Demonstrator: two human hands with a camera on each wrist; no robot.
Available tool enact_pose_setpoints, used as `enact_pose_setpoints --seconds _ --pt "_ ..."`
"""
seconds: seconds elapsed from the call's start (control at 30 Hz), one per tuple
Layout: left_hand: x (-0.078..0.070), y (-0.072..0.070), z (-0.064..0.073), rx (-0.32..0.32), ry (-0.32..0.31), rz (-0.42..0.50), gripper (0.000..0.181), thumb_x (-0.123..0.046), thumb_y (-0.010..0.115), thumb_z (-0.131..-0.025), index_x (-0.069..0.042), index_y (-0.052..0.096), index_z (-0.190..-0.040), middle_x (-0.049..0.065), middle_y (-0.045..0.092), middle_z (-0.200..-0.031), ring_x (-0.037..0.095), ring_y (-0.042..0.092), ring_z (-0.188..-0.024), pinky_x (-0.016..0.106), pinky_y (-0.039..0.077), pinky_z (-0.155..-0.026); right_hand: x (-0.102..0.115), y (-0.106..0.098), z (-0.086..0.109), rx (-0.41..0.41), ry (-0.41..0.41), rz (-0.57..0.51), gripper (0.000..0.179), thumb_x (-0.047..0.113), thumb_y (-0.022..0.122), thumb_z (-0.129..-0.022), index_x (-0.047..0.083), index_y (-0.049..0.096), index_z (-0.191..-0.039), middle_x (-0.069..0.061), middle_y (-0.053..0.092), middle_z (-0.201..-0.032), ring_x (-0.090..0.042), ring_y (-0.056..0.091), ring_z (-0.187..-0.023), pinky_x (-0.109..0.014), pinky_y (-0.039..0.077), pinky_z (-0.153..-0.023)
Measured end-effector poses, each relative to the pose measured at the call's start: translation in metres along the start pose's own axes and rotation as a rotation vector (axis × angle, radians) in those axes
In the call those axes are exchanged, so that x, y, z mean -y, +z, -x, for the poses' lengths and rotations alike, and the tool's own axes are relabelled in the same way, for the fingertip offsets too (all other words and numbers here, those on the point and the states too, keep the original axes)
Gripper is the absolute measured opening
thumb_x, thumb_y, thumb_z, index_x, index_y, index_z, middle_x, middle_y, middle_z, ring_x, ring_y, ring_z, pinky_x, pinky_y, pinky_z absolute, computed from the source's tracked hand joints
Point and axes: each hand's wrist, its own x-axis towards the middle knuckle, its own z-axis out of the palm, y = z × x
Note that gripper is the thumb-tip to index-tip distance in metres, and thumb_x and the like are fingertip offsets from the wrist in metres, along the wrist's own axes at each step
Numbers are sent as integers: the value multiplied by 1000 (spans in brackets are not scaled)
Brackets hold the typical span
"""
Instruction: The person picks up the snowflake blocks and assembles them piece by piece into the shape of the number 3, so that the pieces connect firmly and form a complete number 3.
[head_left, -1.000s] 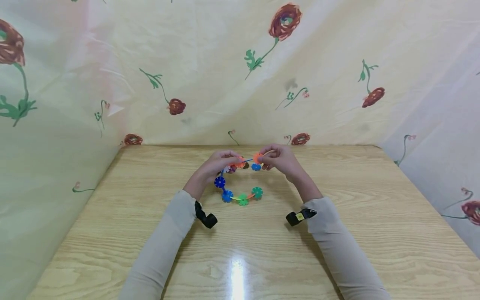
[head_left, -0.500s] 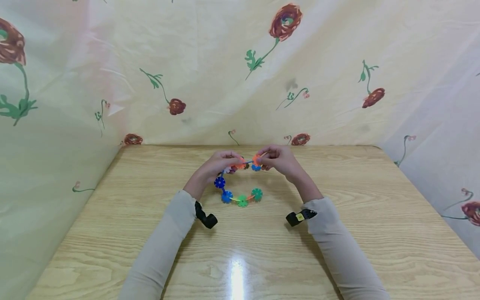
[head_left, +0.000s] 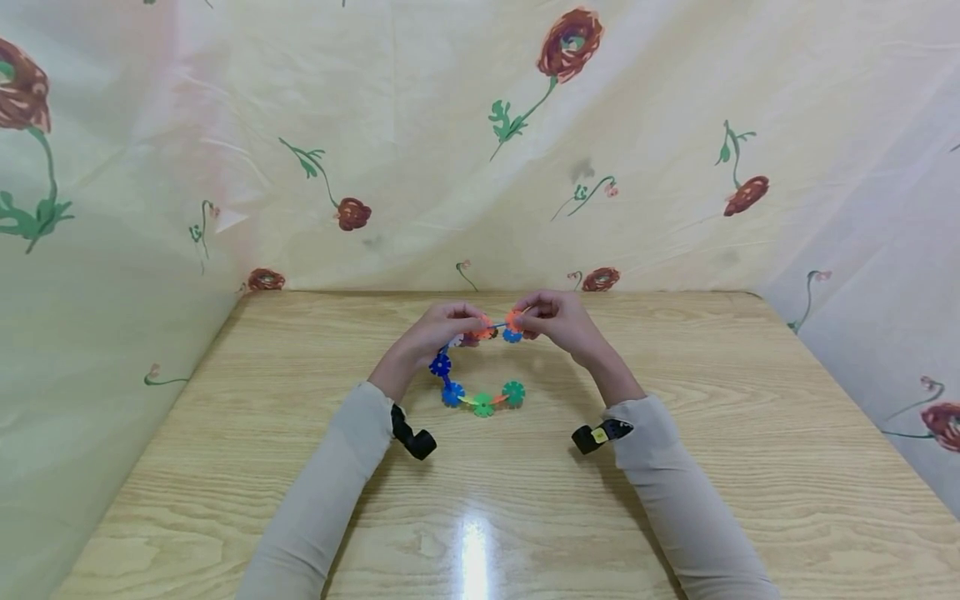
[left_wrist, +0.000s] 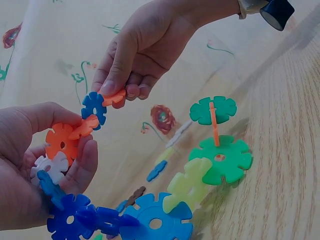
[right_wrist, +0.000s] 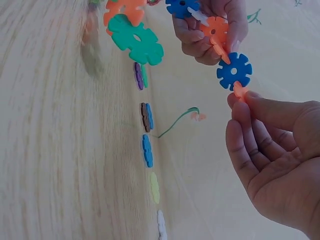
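Both hands are raised close together and work on a chain of slotted, flower-shaped plastic discs. My left hand (head_left: 442,327) grips the chain near one end, thumb and fingers on an orange disc (left_wrist: 85,127). Slotted into that is a blue disc (left_wrist: 94,111), seen nearly edge-on in the head view. Between thumb and forefinger, my right hand (right_wrist: 287,160) pinches another orange disc (right_wrist: 240,91) at the blue disc's far edge. From the left hand the chain curves round through white, blue, yellow and green discs to a green disc (head_left: 513,393) at its free end.
Several loose discs lie on the wooden table (head_left: 675,500) behind the hands, among them a purple one (right_wrist: 138,76), a brown one (right_wrist: 145,117), a blue one (right_wrist: 147,150) and a yellow one (right_wrist: 154,187). A flowered cloth (head_left: 420,150) hangs beyond the table's back edge.
The right hand's orange disc has shifted slightly left, toward the left hand. The chain's free green end has sunk a little toward the person. Both grips stay the same.
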Motion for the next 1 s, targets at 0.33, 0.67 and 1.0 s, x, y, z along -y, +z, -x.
enact_pose_setpoints --seconds 0.33,0.67,1.0 --pt "-1 0 -1 7 9 -4 9 -13 64 -101 -7 70 -99 -2 68 -96 40 62 -111 30 58 -89 2 -2 1 13 0 -23 22 12 72 -95 -5 69 -109 1 74 -82 -14 68 -72 -53 60 -85" --pt "-2 -1 1 32 34 -10 9 -12 62 -101 -8 69 -96 -2 69 -94 26 65 -97 25 57 -83 1 -5 2 46 -11 -26 21 8 73 -94 -6 68 -110 -6 75 -84 -15 68 -72 -54 60 -83" --pt "0 -1 -1 26 41 2 9 -11 62 -100 -9 69 -95 -3 68 -90 14 63 -85 43 55 -97 3 -3 2 16 10 -28 21 10 73 -95 -5 69 -109 1 74 -81 -13 67 -70 -52 60 -83"
